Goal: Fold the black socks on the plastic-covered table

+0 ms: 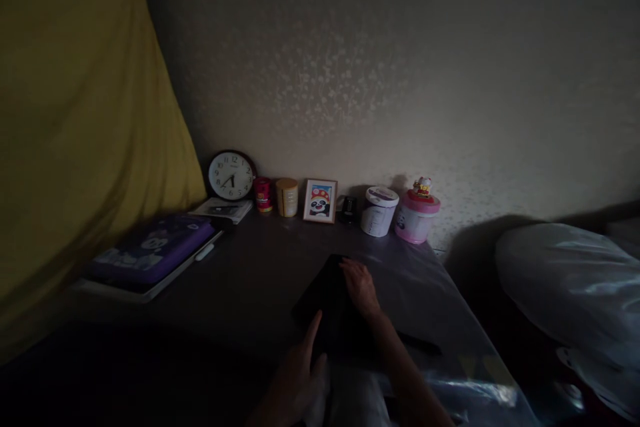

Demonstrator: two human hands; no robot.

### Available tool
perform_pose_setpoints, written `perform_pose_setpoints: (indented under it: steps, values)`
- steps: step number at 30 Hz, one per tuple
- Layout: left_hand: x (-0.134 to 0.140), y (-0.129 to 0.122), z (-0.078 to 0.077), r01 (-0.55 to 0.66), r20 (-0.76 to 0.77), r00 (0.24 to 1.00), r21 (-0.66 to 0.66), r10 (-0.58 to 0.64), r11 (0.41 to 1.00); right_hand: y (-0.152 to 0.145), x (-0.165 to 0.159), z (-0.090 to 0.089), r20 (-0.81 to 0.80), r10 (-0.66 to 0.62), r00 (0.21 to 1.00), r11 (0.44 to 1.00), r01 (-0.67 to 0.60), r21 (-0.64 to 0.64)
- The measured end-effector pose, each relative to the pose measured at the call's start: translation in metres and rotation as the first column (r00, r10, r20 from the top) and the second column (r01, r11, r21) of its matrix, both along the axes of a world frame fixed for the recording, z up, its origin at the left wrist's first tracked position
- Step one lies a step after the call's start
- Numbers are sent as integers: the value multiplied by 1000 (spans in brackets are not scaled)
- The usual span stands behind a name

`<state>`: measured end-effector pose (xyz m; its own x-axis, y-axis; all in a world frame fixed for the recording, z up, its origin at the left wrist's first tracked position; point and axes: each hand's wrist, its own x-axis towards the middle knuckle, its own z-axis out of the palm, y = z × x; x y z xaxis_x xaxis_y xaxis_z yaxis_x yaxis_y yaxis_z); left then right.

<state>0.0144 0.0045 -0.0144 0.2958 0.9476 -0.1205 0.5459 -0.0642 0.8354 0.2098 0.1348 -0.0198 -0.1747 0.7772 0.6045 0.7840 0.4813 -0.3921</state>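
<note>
A black, flat-sided thing [325,290] stands tilted over the near part of the table; it is too dark to make out its kind. My right hand [361,285] has its fingers closed over the far upper right edge of it. On the near left, my left hand [295,373] is against it, with the index finger stretched out towards its lower left edge and the thumb apart. A dark strap-like strip [420,343] lies on the table to the right of my right forearm. Shadow hides the bottom of the black thing.
A purple case [155,250] lies at the left beside a yellow curtain [85,93]. Along the wall stand a clock [231,175], a red can [263,195], a yellow canister [287,197], a panda picture [320,201] and two tubs [379,212]. The table's right edge [480,327] is near.
</note>
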Motion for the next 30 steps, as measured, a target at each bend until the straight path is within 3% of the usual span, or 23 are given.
perform_pose_setpoints:
  steps: [4,9,14,19,30]
  values:
    - [0,0,-1,-2,13,1000,-19,2,1000,13,29,-3,-134,-282,950,954,262,-148]
    - [-1,2,-4,3,28,1000,-22,-3,1000,-15,60,-11,-243,-437,866,838,295,-458]
    - [-3,3,0,15,90,996,-41,-11,999,-28,61,-13,-305,-419,855,814,205,-543]
    - [-3,2,5,14,77,997,-57,-10,998,-30,53,-12,-378,-391,839,829,142,-541]
    - [-4,3,0,10,140,990,-45,-3,999,-28,43,-17,-297,-377,877,824,172,-541]
